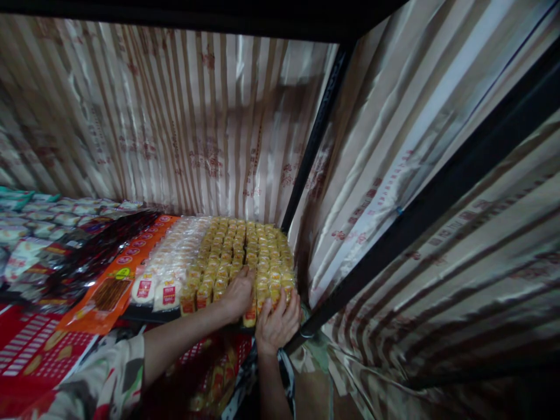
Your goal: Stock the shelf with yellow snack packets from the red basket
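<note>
Rows of small yellow snack packets (pixel 245 245) stand packed on a shelf, filling its right end up to a black upright post (pixel 312 140). My left hand (pixel 238 291) lies on the front of a row, fingers curled among the packets. My right hand (pixel 277 324) grips the front packets of the rightmost rows at the shelf edge, fingers wrapped round them. A patterned sleeve (pixel 109 379) covers my left arm.
Left of the yellow packets stand rows of pale packets with red labels (pixel 164 274), then orange packets (pixel 118 280), dark packets (pixel 83 256) and white-green ones (pixel 39 216). Striped shiny fabric (pixel 175 116) hangs behind and to the right. A black frame bar (pixel 437 192) slants across the right.
</note>
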The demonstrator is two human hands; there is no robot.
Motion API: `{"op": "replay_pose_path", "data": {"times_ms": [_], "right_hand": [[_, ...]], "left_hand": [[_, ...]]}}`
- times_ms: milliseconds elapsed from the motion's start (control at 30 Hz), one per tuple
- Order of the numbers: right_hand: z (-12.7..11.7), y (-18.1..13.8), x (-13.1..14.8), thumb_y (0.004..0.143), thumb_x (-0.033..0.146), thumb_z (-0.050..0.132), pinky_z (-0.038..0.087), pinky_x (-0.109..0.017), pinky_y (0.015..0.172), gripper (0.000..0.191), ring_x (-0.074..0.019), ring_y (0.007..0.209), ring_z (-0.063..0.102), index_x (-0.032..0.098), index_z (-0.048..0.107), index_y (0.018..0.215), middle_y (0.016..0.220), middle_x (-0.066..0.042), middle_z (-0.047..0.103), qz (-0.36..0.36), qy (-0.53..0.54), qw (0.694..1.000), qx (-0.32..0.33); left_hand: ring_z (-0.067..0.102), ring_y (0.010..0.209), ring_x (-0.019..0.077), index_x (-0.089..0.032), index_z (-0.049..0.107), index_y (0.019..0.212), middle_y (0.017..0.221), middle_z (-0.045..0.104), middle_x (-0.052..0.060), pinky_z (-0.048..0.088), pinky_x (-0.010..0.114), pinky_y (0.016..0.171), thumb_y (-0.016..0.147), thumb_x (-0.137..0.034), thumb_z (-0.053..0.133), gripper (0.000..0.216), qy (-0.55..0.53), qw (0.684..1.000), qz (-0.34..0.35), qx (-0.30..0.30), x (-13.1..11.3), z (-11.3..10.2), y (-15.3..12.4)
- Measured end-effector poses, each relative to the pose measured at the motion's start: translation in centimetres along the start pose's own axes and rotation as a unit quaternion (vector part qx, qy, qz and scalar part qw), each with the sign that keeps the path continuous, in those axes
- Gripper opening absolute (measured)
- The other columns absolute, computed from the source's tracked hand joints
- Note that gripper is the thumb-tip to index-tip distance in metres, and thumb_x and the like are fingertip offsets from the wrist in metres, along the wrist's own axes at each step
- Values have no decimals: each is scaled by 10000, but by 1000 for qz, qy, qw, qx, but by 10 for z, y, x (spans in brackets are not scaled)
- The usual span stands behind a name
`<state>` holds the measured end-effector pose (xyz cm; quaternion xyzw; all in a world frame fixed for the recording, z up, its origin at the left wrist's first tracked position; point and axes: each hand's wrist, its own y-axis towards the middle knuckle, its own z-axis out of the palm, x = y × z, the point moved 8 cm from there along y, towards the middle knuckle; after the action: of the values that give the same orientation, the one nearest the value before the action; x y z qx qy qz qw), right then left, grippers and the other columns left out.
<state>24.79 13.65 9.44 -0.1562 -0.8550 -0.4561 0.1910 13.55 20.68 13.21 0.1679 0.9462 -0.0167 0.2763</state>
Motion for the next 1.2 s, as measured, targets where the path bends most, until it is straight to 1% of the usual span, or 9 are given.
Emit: {"op": "replay_pose_path", "data": {"times_ms": [200,333,467,533,667,733,833,1000,1200], "right_hand": [[0,-2,-1,898,353,358,286,-495,1000,447,-305,1285,300,104,481,1249,1351,-187,399,12,-7,1000,8],[-2,-2,2,897,348,370,289,-470,1001,434,-298,1276,316,112,485,1242,1345,-185,409,6,-16,1000,7],[-1,-2,2,901,351,356,285,-490,999,434,-302,1276,312,131,479,1254,1354,-179,401,14,-13,1000,8],[0,-3,1,901,363,347,295,-512,985,448,-307,1277,307,124,476,1258,1350,-183,404,17,-6,1000,10],[1,-3,-3,906,400,300,279,-561,977,493,-302,1282,298,110,461,1270,1332,-209,413,13,18,1000,17],[1,-3,-5,906,417,276,261,-566,988,523,-296,1284,294,109,431,1298,1341,-213,403,12,25,999,31],[0,-2,-7,905,431,249,252,-555,1001,564,-290,1280,303,93,378,1337,1365,-212,374,10,33,998,57],[-5,-1,-7,917,405,196,253,-533,1014,564,-284,1326,214,78,371,1342,1413,-204,302,6,42,996,82],[-15,-7,-2,916,377,225,240,-557,1016,571,-298,1351,134,39,289,1371,1449,-230,187,-18,66,995,72]], "left_hand": [[396,1263,202,-65,414,1284,1391,378,169,339,270,1041,744,-9,380,544,-1,1000,11,3,-3,10,4],[321,1307,218,-51,423,1272,1393,368,179,310,311,1068,755,-6,377,521,31,999,34,-24,-2,10,1],[191,1356,261,-54,468,1215,1417,314,203,267,436,1089,792,-52,385,430,71,989,97,-84,-11,-2,-18],[227,1342,276,-81,480,1206,1419,313,196,292,472,1067,824,-94,383,394,83,983,122,-109,-16,-5,-38],[425,1226,261,-156,498,1217,1342,450,137,371,434,1017,857,-141,374,381,102,984,133,-64,-16,19,-81],[432,1224,242,-206,463,1258,1346,455,108,387,406,1008,847,-137,396,422,103,986,126,-39,-12,36,-95],[418,1242,234,-191,447,1271,1363,435,121,387,390,1007,835,-93,394,450,118,986,115,-37,-8,52,-101],[388,1266,250,-89,469,1251,1372,406,171,345,396,1042,861,-82,328,415,122,983,132,-32,-11,56,-96],[267,1332,224,-116,460,1268,1420,344,126,300,389,1081,826,-100,354,455,82,987,131,-41,-6,55,-102]]}}
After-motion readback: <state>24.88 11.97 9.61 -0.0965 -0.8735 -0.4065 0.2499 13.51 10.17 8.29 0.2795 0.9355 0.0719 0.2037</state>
